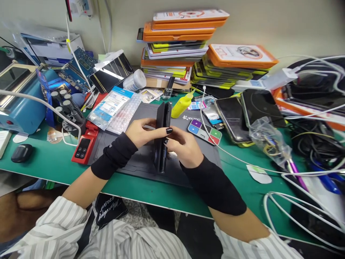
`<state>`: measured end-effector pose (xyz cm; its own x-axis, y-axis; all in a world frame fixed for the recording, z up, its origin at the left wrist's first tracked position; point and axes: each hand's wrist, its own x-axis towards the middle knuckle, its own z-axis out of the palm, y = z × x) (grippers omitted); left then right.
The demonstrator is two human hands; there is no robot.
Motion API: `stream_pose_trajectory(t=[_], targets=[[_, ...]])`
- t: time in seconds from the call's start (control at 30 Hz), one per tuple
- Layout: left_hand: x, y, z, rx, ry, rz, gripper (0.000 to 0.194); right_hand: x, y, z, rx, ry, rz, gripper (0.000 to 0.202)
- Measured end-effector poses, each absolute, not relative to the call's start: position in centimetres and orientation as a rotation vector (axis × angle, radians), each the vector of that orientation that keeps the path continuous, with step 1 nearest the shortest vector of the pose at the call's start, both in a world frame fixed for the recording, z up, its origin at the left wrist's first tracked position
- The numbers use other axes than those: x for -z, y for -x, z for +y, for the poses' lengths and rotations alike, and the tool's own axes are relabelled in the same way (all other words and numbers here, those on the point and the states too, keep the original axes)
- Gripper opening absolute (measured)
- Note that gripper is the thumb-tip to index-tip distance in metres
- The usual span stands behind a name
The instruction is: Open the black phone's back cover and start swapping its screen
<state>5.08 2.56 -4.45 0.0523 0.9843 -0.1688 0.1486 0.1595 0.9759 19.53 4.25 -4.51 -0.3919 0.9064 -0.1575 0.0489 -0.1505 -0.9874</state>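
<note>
pinching dark slabs (158,149) on edge over mat (134,162) between left hand (142,132) and right hand (188,145), seemingly to keep both steady.

A green tabletop (145,192) carries a dark mat (140,162) at its middle. To the left sit a blue machine (29,111) and, nearer, a small black case (22,153); to the right, a pale scrap (259,174). Stacked flat boxes (176,52) stand along the far side.

black device (162,162), dark grey mat (137,162), green tabletop (151,191), yellow bottle (181,106), black wristbands (215,187), grey-striped white sleeves (63,217)
</note>
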Motion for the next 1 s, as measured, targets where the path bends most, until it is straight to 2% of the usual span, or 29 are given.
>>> stream_pose_trajectory(t=[0.2,0.4,0.57,1.0], targets=[[4.1,-5.1,2.7,-0.968,-1.024,1.23,0.085,4.8,-20.1,4.5,-1.578,1.042,-1.526,0.038],[4.3,-5.2,2.6,-1.064,-0.947,1.197,0.076,6.1,-20.8,5.0,-1.621,0.941,-1.502,0.045],[4.5,-5.2,2.5,-1.082,-0.941,1.18,0.061,6.9,-21.3,5.3,-1.598,0.848,-1.513,0.037],[4.9,-4.7,2.8,-1.046,-0.971,1.141,0.064,8.6,-22.1,5.8,-1.727,0.738,-1.434,0.038]])
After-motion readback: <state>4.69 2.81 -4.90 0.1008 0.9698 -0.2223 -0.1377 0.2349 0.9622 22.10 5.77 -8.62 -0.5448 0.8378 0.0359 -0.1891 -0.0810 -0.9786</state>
